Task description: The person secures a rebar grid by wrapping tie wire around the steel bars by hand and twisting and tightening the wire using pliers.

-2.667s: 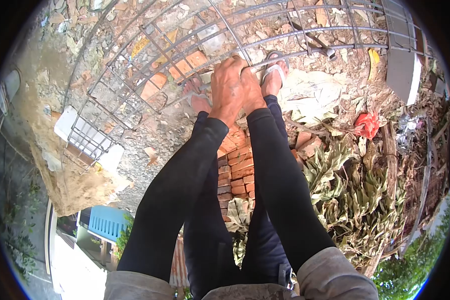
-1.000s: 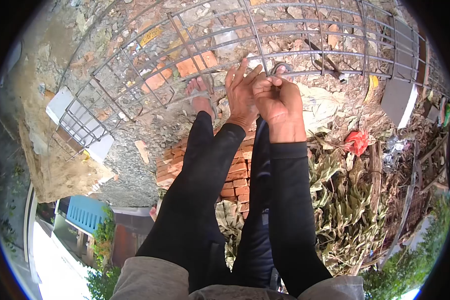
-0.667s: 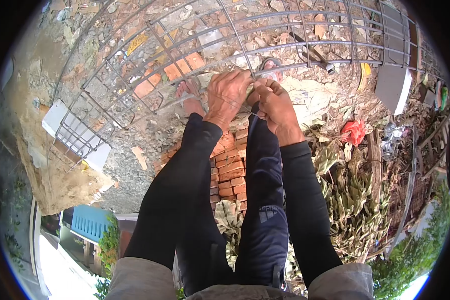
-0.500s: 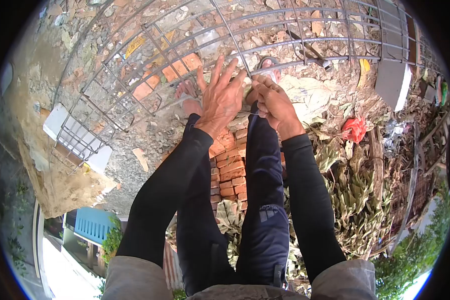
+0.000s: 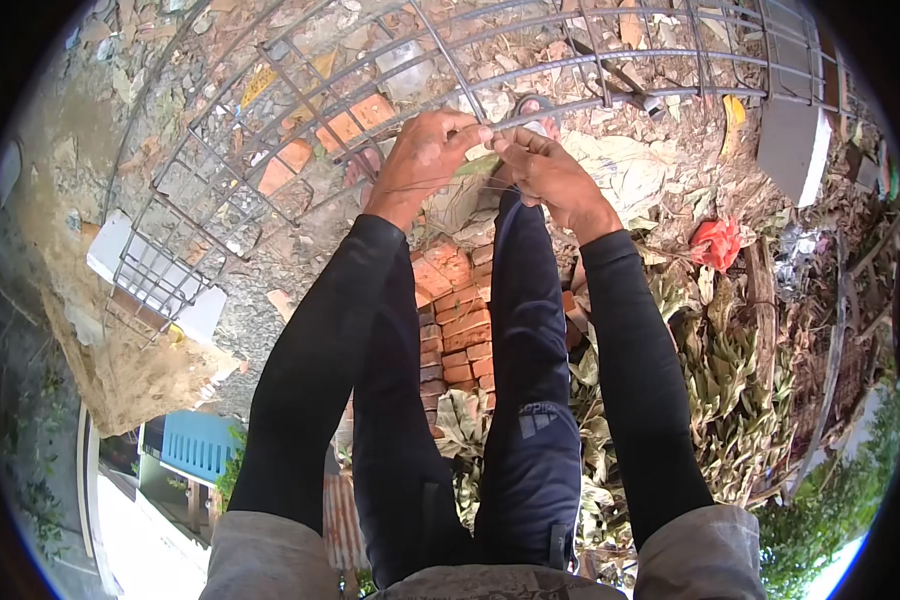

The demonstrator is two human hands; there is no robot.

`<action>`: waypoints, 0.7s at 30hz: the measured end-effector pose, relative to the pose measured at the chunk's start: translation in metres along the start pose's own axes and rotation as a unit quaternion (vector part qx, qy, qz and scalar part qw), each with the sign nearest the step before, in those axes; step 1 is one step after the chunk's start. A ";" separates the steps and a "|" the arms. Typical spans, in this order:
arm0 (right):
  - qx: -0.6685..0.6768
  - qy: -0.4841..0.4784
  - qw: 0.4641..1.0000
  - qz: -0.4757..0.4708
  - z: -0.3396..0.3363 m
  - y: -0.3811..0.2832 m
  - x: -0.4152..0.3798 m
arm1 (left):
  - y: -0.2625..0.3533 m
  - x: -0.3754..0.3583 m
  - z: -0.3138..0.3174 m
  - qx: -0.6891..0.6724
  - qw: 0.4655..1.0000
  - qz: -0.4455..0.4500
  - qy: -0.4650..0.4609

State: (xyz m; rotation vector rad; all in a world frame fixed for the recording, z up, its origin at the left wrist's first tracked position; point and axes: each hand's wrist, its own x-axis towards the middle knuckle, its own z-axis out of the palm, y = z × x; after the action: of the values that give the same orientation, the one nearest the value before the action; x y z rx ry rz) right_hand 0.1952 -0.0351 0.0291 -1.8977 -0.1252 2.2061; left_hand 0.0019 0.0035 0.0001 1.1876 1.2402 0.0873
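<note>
A long cage of steel reinforcing bars (image 5: 560, 62) curves across the upper view. At its near bar, just below a crossing stirrup (image 5: 448, 57), my two hands meet. My left hand (image 5: 420, 165) is closed, thumb and forefinger pinched together at the bar. My right hand (image 5: 555, 180) is closed too, its thumb and finger pinching close to the left fingertips. Thin binding wire (image 5: 470, 187) trails in fine strands between the hands and across the left wrist. The wire's ends inside the fingers are hidden.
Stacked red bricks (image 5: 460, 330) lie between my legs. Pale blocks (image 5: 795, 150) stand at the cage's right end, with another white block (image 5: 202, 312) at left. Dry leaves (image 5: 730, 400), a red plastic bag (image 5: 716, 244) and rubble cover the ground.
My left hand has gone from spread fingers to a pinch at the bar, beside the right fingertips. My right hand keeps its pinch and has moved slightly up. The view has shifted a little.
</note>
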 end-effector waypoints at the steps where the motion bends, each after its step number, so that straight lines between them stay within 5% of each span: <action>1: 0.033 -0.016 0.999 0.005 -0.005 0.005 0.004 | 0.001 -0.001 0.000 0.004 1.000 -0.001 0.000; 7: -0.096 0.017 0.995 0.015 -0.026 0.001 0.010 | -0.001 -0.001 0.002 0.053 0.998 0.038 0.015; 10: -0.027 -0.012 1.000 -0.004 -0.034 0.012 0.010 | -0.004 0.003 0.000 0.059 0.993 0.102 0.019; 14: -0.051 0.032 0.996 -0.066 -0.033 0.035 0.039 | 0.003 -0.002 -0.001 0.043 0.998 0.043 -0.011; 17: -0.142 0.154 0.958 -0.196 -0.028 0.051 0.044 | 0.008 0.001 -0.003 0.052 0.998 0.023 -0.031; 21: -0.160 0.449 0.842 -0.251 -0.050 0.031 -0.012 | 0.009 0.006 -0.007 0.074 0.994 -0.044 -0.070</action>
State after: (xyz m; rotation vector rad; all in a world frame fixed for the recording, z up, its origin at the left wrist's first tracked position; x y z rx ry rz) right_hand 0.2425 -0.0718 0.0263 -2.4890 -0.7488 0.8599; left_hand 0.0039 0.0157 0.0036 1.2422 1.1888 -0.1538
